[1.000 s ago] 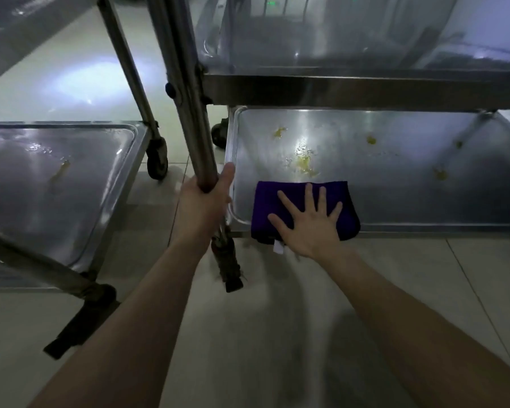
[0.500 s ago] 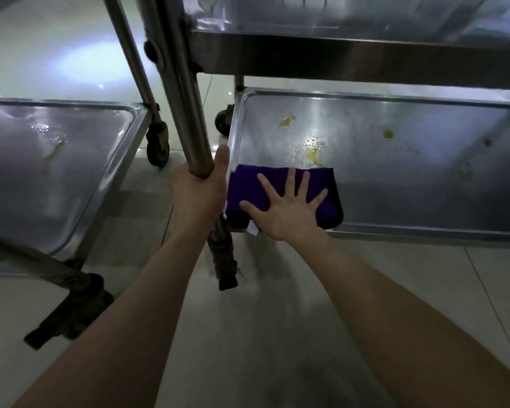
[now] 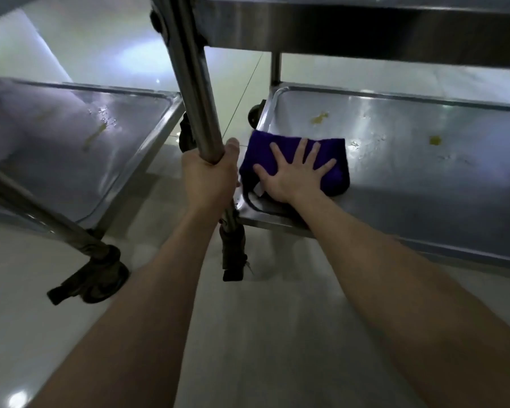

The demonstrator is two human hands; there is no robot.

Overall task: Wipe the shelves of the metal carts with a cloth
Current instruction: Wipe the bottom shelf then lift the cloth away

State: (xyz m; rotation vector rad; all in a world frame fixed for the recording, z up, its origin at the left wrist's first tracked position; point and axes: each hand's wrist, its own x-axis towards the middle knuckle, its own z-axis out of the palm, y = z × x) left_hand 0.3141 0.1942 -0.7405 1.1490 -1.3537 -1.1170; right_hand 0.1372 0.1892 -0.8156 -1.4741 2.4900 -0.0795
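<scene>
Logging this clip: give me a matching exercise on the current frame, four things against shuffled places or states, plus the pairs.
1 left hand
2 right hand
3 purple cloth
4 yellow spot

A flat on the purple cloth, fingers spread
B in the lower shelf's near-left corner
C wrapped round the cart post
D on bare metal, right of the purple cloth

Pairs: 1-C, 2-A, 3-B, 4-D

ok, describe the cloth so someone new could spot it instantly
Look at the right cart's bottom shelf, left end beside the post. The cloth lies there under the flat right hand. It is the only purple thing among grey steel.
</scene>
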